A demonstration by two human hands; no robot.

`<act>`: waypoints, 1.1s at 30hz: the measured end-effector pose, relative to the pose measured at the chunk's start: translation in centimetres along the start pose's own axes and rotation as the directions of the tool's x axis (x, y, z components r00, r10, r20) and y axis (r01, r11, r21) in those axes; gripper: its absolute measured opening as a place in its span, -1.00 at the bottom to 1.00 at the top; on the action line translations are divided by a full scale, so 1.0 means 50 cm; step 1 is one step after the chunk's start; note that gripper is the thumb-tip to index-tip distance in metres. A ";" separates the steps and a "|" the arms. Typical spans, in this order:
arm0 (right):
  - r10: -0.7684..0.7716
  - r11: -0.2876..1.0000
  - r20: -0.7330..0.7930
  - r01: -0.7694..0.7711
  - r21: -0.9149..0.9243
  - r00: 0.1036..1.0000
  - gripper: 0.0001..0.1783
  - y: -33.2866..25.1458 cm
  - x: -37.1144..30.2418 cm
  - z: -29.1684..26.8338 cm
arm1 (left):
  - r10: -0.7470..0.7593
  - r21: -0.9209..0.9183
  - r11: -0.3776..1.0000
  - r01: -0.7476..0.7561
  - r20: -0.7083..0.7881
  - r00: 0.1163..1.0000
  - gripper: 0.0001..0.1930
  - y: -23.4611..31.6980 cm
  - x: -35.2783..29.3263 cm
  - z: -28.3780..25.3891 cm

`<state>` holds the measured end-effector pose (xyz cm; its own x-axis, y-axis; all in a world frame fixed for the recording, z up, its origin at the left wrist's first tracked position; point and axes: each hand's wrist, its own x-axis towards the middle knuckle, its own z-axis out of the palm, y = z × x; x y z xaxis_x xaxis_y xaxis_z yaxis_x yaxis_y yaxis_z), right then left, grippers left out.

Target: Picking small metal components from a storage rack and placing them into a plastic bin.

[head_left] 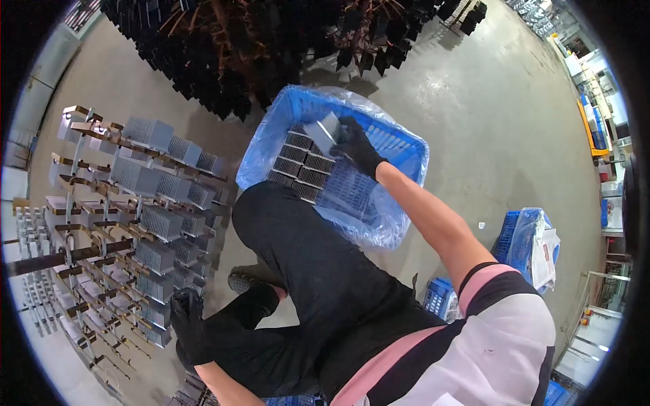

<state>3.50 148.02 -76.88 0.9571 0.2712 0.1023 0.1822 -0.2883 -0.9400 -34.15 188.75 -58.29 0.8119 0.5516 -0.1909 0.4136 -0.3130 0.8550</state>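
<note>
Where a white sheet (544,257) tops the small blue crate (506,237), head view: any print too small to read.
Finned heat sink (321,137): over the plastic-lined blue basket (387,138), beside stacked heat sinks (300,164).
Direction: tilted, pale flat side slanting from upper left to lower right; long axis uncertain.
Right gloved hand (359,149): closed on that heat sink.
Left gloved hand (189,329): near the loaded rack (88,254); grip cannot be told.

Floor (467,145): moderately bright, soft glare toward upper right
Dark hanging parts (271,51): deep shadow, detail lost
Plastic liner (389,233): glossy highlights
Finned blocks (290,166): fins distinct
Fisheye border: blackened, straight lines bowed
</note>
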 end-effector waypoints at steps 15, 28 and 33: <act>0.182 0.315 -0.056 -0.112 -0.942 0.982 -0.46 0.270 -0.117 0.077 | 0.031 0.495 0.865 -0.085 0.115 0.993 -0.85 -0.021 0.025 0.006; 0.234 0.222 -0.013 -0.066 -0.973 0.972 -0.60 0.299 -0.082 0.090 | -0.023 0.581 0.813 -0.047 0.112 0.993 -0.79 0.014 0.015 0.035; 0.297 0.244 0.046 -0.029 -0.969 0.954 -0.51 0.202 -0.077 0.135 | 0.420 0.790 0.503 -0.350 0.130 0.898 -0.74 -0.049 -0.039 -0.045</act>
<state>0.14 150.27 -88.98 0.9565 0.2154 -0.1966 0.2352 -0.9684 0.0831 -37.66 190.18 -58.95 0.9567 0.2632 0.1247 0.2494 -0.9614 0.1160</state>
